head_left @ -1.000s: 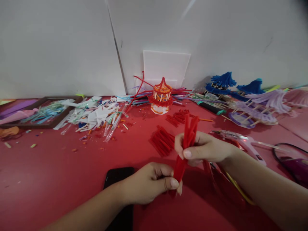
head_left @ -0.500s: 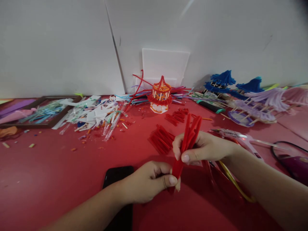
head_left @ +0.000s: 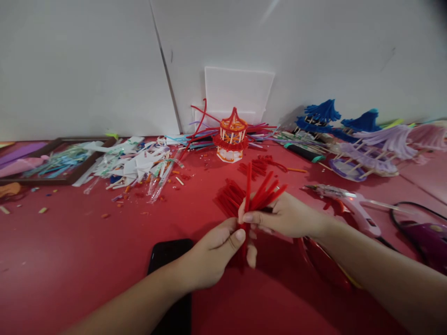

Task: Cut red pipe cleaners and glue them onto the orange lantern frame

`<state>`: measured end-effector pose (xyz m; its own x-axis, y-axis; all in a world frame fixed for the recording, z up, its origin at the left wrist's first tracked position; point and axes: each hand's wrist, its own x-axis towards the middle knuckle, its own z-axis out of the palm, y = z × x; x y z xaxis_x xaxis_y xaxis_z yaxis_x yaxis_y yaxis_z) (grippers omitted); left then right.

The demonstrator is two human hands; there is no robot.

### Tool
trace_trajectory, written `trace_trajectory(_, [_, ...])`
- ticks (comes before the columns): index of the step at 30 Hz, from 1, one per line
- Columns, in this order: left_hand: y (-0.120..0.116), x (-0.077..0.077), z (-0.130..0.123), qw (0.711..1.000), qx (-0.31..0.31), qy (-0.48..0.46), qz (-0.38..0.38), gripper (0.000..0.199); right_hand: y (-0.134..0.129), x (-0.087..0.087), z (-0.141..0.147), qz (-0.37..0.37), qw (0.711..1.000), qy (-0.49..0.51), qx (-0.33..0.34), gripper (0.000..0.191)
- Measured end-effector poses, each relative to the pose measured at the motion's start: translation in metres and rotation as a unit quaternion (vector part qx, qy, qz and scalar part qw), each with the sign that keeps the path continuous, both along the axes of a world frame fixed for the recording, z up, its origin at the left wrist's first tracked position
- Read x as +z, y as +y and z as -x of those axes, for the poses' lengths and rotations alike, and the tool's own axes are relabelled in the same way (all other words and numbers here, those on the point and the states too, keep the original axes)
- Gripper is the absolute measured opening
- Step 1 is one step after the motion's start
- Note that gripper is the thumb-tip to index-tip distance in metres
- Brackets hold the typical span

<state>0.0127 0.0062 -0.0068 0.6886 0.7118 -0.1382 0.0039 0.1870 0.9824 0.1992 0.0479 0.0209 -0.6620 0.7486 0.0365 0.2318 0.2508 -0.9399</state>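
Both my hands meet on one bunch of red pipe cleaners (head_left: 262,195) above the front of the table. My left hand (head_left: 218,256) is closed round the lower end, thumb on top. Higher up, my right hand (head_left: 284,215) pinches the bunch between thumb and fingers; one stem stands upright there while the others fan out to the right. Just behind the hands lies a pile of cut red pipe cleaners (head_left: 228,197), with a smaller red pile (head_left: 254,166) farther back. Beyond them stands a small red, orange and white pavilion model (head_left: 232,136).
A black phone (head_left: 171,251) lies beside my left forearm. To the right are a pink glue gun (head_left: 356,209), red-handled scissors (head_left: 323,267) partly under my arm, and blue (head_left: 321,111) and lilac (head_left: 391,142) models. White scraps (head_left: 139,163) and a brown frame (head_left: 66,179) lie at left.
My right hand has shifted left and down, closer to my left hand. The bunch has spread, with one stem now apart from the rest. My left hand has risen slightly.
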Motion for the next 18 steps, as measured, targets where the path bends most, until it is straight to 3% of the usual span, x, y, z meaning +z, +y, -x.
trace_trajectory(3, [-0.001,-0.003,-0.004,0.997,0.036,-0.039,0.048,0.043,-0.002,-0.002,0.005,-0.075,0.997,-0.019,-0.02,0.021])
trace_trajectory(7, [0.0,-0.005,-0.006,0.986,0.062,-0.075,0.133,0.042,-0.003,-0.002,0.008,-0.097,0.994,-0.038,-0.042,0.024])
trace_trajectory(10, [0.002,-0.006,-0.004,0.981,0.043,-0.083,0.168,0.038,-0.002,0.0,0.007,-0.065,0.998,-0.023,-0.011,0.023])
trace_trajectory(14, [0.004,-0.006,-0.002,0.966,0.011,-0.122,0.226,0.032,0.001,-0.002,0.008,0.031,0.999,0.024,0.031,0.022])
trace_trajectory(16, [0.006,-0.005,-0.002,0.96,0.041,-0.147,0.233,0.028,-0.001,-0.005,0.012,0.069,0.996,0.056,-0.02,0.021])
trace_trajectory(18, [0.01,-0.002,-0.002,0.949,0.114,-0.182,0.232,0.021,-0.005,-0.01,0.016,0.052,0.986,0.099,-0.12,0.021])
